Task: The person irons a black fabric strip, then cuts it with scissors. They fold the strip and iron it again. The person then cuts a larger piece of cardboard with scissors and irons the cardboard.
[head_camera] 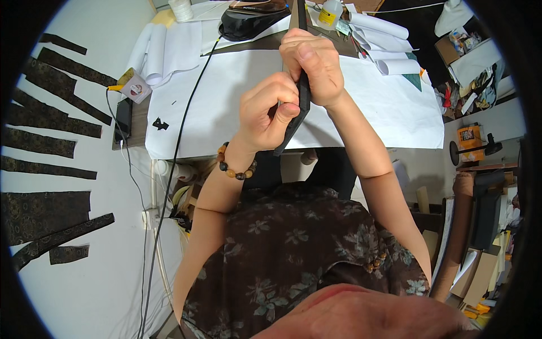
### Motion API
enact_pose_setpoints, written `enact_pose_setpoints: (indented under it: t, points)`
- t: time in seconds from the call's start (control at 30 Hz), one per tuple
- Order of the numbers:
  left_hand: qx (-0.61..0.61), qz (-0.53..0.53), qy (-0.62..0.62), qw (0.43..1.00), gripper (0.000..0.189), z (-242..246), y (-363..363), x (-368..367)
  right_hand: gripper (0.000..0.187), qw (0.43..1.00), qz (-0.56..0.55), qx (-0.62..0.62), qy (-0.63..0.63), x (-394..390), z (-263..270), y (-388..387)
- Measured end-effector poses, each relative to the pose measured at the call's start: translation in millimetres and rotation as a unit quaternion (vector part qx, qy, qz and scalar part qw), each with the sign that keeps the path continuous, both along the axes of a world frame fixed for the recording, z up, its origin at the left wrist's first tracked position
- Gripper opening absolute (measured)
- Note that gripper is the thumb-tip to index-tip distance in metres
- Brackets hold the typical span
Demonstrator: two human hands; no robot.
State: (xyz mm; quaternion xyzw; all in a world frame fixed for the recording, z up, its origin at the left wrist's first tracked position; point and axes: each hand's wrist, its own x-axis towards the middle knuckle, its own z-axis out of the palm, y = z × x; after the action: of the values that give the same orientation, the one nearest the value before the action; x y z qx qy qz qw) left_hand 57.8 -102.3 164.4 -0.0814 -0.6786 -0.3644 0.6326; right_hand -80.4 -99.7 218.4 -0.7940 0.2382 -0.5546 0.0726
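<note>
Both my hands grip a thin panel with a black covered edge [302,95], which stands nearly edge-on to me above the white paper sheet [372,114]. A tan face of the panel shows near the top of the view. My left hand [269,111] is curled at the panel's near part, its thumb against the black edge. Further along, my right hand [315,68] closes over the same edge from the right. The fingers hide much of the panel's faces, and its far end runs out of view. A beaded bracelet is on my left wrist.
A black steam iron [254,19] stands at the back, with a dark cord [182,127] crossing the paper. Paper rolls [381,25] and a clear bottle [329,15] lie right of it. At left are a cup [135,86], a phone [123,118] and hanging dark fabric pieces [46,212].
</note>
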Motion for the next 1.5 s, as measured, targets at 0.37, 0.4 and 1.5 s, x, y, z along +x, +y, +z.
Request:
enact_pose_setpoints:
  t: [0.37, 0.4, 1.5]
  points:
    - [0.108, -0.111, -0.052, 0.987, 0.040, -8, 3, 7, 0.055, 1.000, -0.008, 0.022, -0.021, -3, 2, 2]
    - [0.078, -0.058, -0.082, 0.992, 0.039, -10, 4, 8, 0.056, 1.000, -0.009, 0.023, -0.019, -2, 1, 3]
    - [-0.023, -0.006, -0.009, 1.000, 0.021, -9, -7, -8, 0.050, 0.997, -0.045, -0.020, -0.055, 3, -6, 1]
